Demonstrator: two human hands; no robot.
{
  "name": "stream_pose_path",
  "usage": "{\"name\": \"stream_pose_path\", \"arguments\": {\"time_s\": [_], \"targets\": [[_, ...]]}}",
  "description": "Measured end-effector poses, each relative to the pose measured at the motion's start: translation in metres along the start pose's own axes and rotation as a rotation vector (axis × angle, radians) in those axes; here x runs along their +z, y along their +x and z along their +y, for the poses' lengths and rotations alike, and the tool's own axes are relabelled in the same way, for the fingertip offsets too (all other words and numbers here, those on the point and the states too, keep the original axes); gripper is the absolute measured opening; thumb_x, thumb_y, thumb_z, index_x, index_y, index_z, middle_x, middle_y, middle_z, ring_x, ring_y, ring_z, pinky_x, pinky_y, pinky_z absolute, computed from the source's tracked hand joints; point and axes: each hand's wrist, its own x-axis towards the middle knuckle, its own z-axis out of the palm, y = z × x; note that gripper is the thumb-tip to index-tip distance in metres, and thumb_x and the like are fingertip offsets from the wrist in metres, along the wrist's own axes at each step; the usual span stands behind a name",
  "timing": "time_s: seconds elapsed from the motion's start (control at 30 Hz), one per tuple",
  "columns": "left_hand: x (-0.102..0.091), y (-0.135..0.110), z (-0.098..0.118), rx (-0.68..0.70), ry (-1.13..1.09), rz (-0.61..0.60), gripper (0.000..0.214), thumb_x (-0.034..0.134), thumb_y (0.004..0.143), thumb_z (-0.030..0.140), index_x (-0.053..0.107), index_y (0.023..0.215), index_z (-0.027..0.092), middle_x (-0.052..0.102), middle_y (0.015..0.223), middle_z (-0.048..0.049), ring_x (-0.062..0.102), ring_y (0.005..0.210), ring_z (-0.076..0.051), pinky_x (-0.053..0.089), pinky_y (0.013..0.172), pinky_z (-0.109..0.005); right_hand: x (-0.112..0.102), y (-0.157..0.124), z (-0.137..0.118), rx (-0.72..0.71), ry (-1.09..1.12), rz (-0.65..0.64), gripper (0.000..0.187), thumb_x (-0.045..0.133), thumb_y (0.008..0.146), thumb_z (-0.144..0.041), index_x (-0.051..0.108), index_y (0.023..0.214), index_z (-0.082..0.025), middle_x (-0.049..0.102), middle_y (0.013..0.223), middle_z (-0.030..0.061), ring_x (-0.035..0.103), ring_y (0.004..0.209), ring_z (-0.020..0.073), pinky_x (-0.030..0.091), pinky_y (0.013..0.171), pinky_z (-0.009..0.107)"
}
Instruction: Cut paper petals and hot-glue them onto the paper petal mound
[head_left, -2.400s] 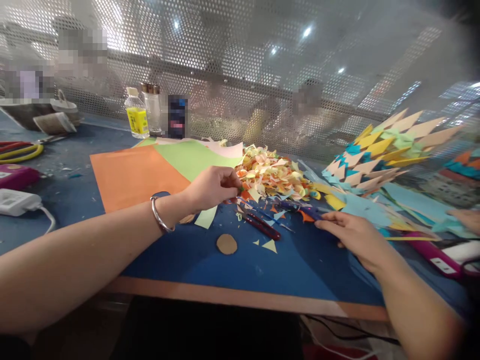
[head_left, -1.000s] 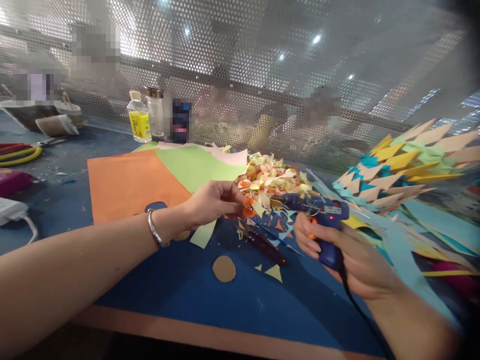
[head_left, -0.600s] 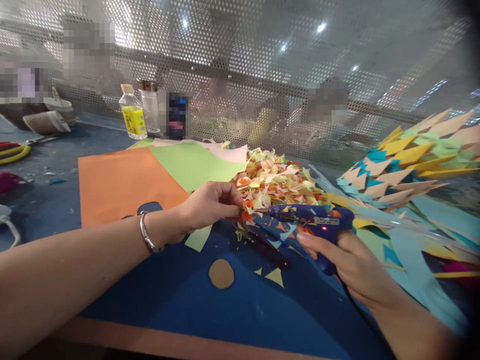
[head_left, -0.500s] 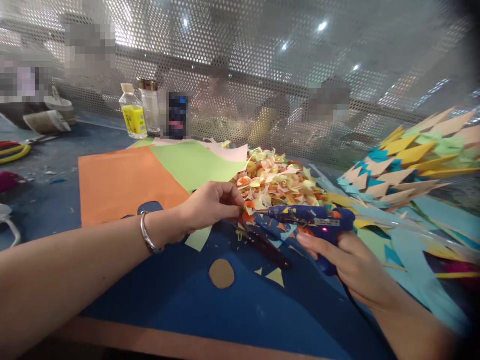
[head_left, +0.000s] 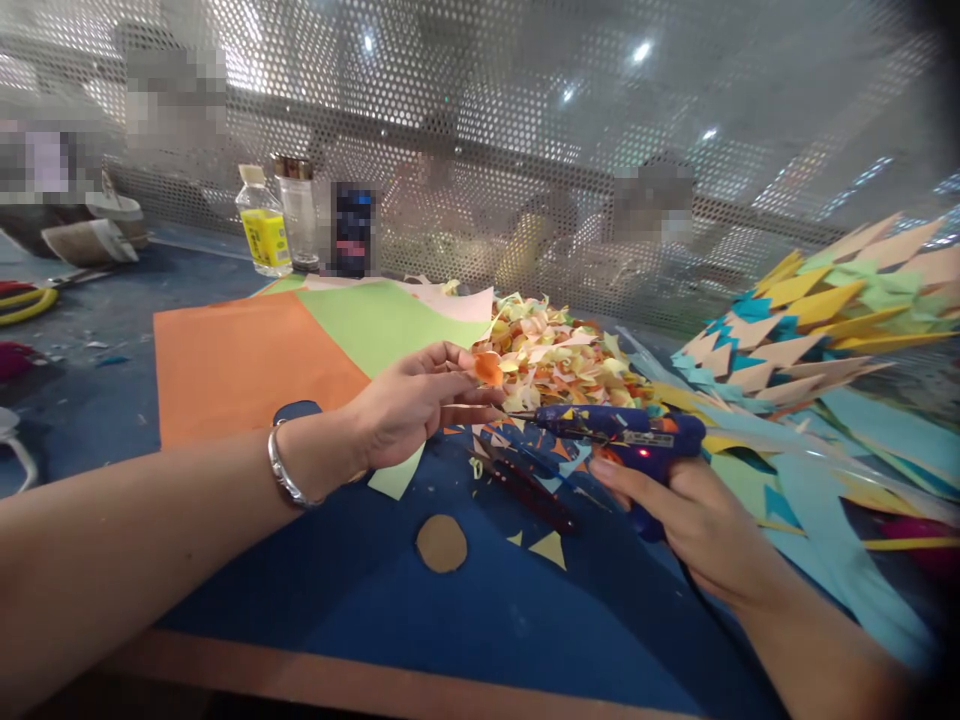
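Note:
Between the fingertips of my left hand (head_left: 420, 395), a small curled orange paper petal (head_left: 487, 368) is pinched, its far side against the heap of paper curls (head_left: 562, 350) behind it. My right hand (head_left: 690, 510) is wrapped round the handle of a blue glue gun (head_left: 622, 428) with a lit red light. Its nozzle points left and ends close to my left fingertips, just below the orange petal. Under the gun, a dark red-handled tool (head_left: 536, 498) lies on the blue table among paper scraps. A round brown cardboard disc (head_left: 441, 544) lies nearer to me.
Orange (head_left: 240, 370) and green (head_left: 382, 320) paper sheets lie behind my left arm. A yellow-labelled bottle (head_left: 264, 225) and a clear jar (head_left: 300, 215) stand at the back. A spiky folded-paper piece (head_left: 810, 310) stands right. People sit beyond a perforated metal screen (head_left: 480, 150).
My left hand has turned and lifted slightly, and the orange petal has moved up, away from the nozzle. My left fingers are more spread. The glue gun has barely moved.

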Motion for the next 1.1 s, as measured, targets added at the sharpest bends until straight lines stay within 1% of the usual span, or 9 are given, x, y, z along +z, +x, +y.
{"name": "stream_pose_path", "arguments": {"time_s": [0.13, 0.27, 0.33, 0.5, 0.63, 0.7, 0.8, 0.93, 1.1], "targets": [[0.0031, -0.0010, -0.0034, 0.014, -0.004, 0.005, 0.018, 0.051, 0.087, 0.001, 0.047, 0.079, 0.016, 0.064, 0.076, -0.0014, 0.071, 0.079, -0.015, 0.054, 0.084, -0.033, -0.0005, 0.0010, 0.0019, 0.037, -0.061, 0.011, 0.026, 0.073, 0.076, -0.047, 0.073, 0.083, -0.022, 0.075, 0.081, 0.0039, 0.066, 0.098, 0.0305, 0.053, 0.086, 0.039], [0.0035, -0.0008, -0.0020, 0.016, 0.034, 0.035, 0.020, 0.051, 0.087, -0.001, 0.046, 0.078, 0.016, 0.064, 0.073, -0.0012, 0.071, 0.075, -0.014, 0.053, 0.084, -0.031, -0.0013, 0.0012, 0.0042, 0.043, -0.038, -0.010, 0.037, 0.072, 0.076, -0.048, 0.073, 0.101, -0.021, 0.076, 0.098, 0.0057, 0.065, 0.106, 0.0312, 0.051, 0.093, 0.042], [0.0034, -0.0009, -0.0010, 0.005, 0.052, 0.053, 0.020, 0.051, 0.087, -0.001, 0.045, 0.077, 0.016, 0.063, 0.070, -0.0005, 0.071, 0.074, -0.013, 0.052, 0.084, -0.029, -0.0022, 0.0011, 0.0052, 0.049, -0.032, -0.018, 0.035, 0.072, 0.077, -0.047, 0.074, 0.100, -0.021, 0.076, 0.099, 0.0054, 0.065, 0.106, 0.0311, 0.050, 0.096, 0.042], [0.0023, -0.0017, -0.0013, -0.017, 0.078, 0.047, 0.017, 0.053, 0.087, 0.002, 0.047, 0.079, 0.016, 0.062, 0.073, -0.0002, 0.070, 0.077, -0.015, 0.053, 0.080, -0.033, -0.0030, 0.0014, 0.0043, 0.003, -0.082, -0.007, 0.023, 0.072, 0.077, -0.046, 0.074, 0.081, -0.023, 0.075, 0.086, 0.0025, 0.066, 0.100, 0.0298, 0.050, 0.093, 0.040], [0.0020, -0.0018, -0.0023, -0.014, 0.079, 0.044, 0.018, 0.052, 0.087, 0.002, 0.046, 0.079, 0.016, 0.062, 0.072, -0.0002, 0.069, 0.074, -0.013, 0.053, 0.078, -0.030, -0.0017, 0.0017, 0.0017, 0.005, -0.090, -0.016, 0.025, 0.071, 0.077, -0.048, 0.073, 0.081, -0.023, 0.075, 0.086, 0.0030, 0.065, 0.097, 0.0298, 0.050, 0.092, 0.040], [0.0023, -0.0017, -0.0018, -0.014, 0.088, 0.053, 0.018, 0.051, 0.087, 0.001, 0.046, 0.079, 0.016, 0.063, 0.072, -0.0007, 0.069, 0.074, -0.013, 0.052, 0.077, -0.028, -0.0014, 0.0018, 0.0020, 0.008, -0.100, -0.004, 0.026, 0.071, 0.076, -0.049, 0.071, 0.078, -0.023, 0.074, 0.082, 0.0029, 0.065, 0.097, 0.0302, 0.050, 0.092, 0.041], [0.0035, -0.0020, 0.0001, -0.033, 0.102, 0.061, 0.018, 0.051, 0.088, 0.002, 0.046, 0.079, 0.017, 0.064, 0.072, -0.0009, 0.069, 0.072, -0.014, 0.051, 0.070, -0.026, -0.0021, 0.0019, 0.0039, -0.001, -0.119, 0.000, 0.025, 0.071, 0.077, -0.049, 0.069, 0.073, -0.024, 0.072, 0.077, 0.0020, 0.065, 0.098, 0.0299, 0.048, 0.094, 0.041], [0.0049, -0.0023, 0.0012, -0.048, 0.090, 0.070, 0.019, 0.050, 0.089, 0.002, 0.045, 0.078, 0.017, 0.061, 0.067, 0.0011, 0.069, 0.068, -0.013, 0.051, 0.067, -0.026, -0.0036, 0.0018, 0.0051, 0.000, -0.127, -0.030, 0.023, 0.069, 0.080, -0.047, 0.071, 0.083, -0.025, 0.074, 0.085, 0.0018, 0.064, 0.101, 0.0291, 0.048, 0.095, 0.041], [0.0049, -0.0013, -0.0016, -0.015, 0.072, 0.049, 0.019, 0.050, 0.088, 0.001, 0.046, 0.077, 0.016, 0.064, 0.072, -0.0011, 0.069, 0.069, -0.013, 0.052, 0.078, -0.031, -0.0034, 0.0015, 0.0030, 0.014, -0.142, -0.060, 0.031, 0.068, 0.080, -0.048, 0.073, 0.098, -0.023, 0.075, 0.097, 0.0045, 0.062, 0.108, 0.0313, 0.044, 0.100, 0.044]]}}
